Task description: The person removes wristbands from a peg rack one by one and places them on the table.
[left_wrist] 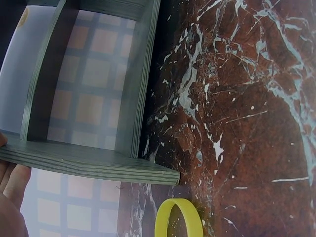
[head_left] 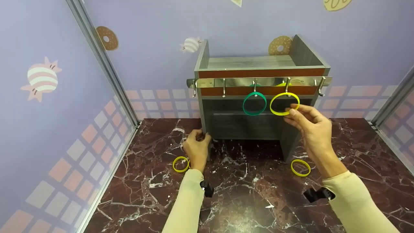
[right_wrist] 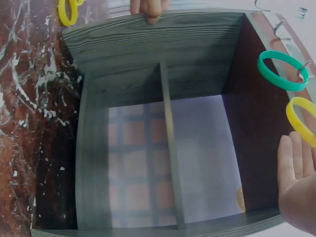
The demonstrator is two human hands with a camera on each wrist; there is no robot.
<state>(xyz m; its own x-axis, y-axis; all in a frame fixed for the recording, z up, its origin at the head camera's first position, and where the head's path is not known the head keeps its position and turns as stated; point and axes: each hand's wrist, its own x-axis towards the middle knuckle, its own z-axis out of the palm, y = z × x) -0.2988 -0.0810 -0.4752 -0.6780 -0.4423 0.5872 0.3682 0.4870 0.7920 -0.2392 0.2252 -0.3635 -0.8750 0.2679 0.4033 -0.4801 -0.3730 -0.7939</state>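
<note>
A grey wooden shelf point(head_left: 305, 53) with a metal hook rail point(head_left: 239, 82) stands on the marble table. A green ring point(head_left: 254, 103) hangs from the middle hook. Beside it a yellow ring point(head_left: 280, 103) hangs from the hook to its right, and my right hand point(head_left: 292, 109) pinches its lower right rim between thumb and forefinger. The right wrist view shows both the green ring point(right_wrist: 281, 71) and the yellow ring point(right_wrist: 300, 121) above my right hand's palm point(right_wrist: 296, 187). My left hand point(head_left: 196, 145) grips the shelf's left side panel near its foot.
Two more yellow rings lie on the table: one point(head_left: 180, 164) just left of my left hand, also in the left wrist view point(left_wrist: 178, 217), and one point(head_left: 300, 167) by the shelf's right leg. Lilac walls close in the table at left, back and right.
</note>
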